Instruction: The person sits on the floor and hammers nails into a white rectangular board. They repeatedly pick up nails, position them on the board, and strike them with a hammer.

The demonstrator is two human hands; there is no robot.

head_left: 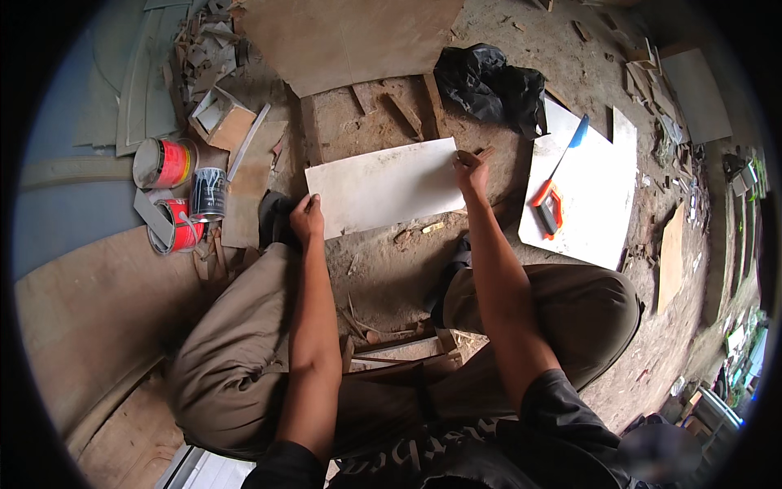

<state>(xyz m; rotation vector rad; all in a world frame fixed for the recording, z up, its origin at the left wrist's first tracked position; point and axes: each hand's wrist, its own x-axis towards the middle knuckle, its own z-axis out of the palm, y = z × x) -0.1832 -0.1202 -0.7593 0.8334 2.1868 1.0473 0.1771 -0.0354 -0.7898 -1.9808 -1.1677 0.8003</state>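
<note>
Dark cloth of the wearer's shirt [497,452] lay nearest the camera, with brown trousers [236,350] creased softly over two bent, spread knees. Beyond the knees, across the middle of the view, was a white board [387,189], a flat oblong with a pale, smooth-looking face smudged grey along its far edge. The left hand [307,218] was closed on its left end, and the right hand [471,173] pinched its right end near the far corner; the fingers beneath were hidden. Whether anything under the board bore its weight could not be told. The step in hand looked like steadying or positioning the board by both ends, and any shift from there would, by judgement, call for the two hands to move evenly so that it did not twist. To the right, a saw [544,196] with an orange-and-black handle and a slim blade, blue at the tip, lay on a larger white sheet [603,208]. Farther off, a black plastic bag [489,85] sat crumpled and glossy beside a broad brown panel [350,41], while a dented-looking dark tin [209,194] stood at left, its side streaked with pale drips.
</note>
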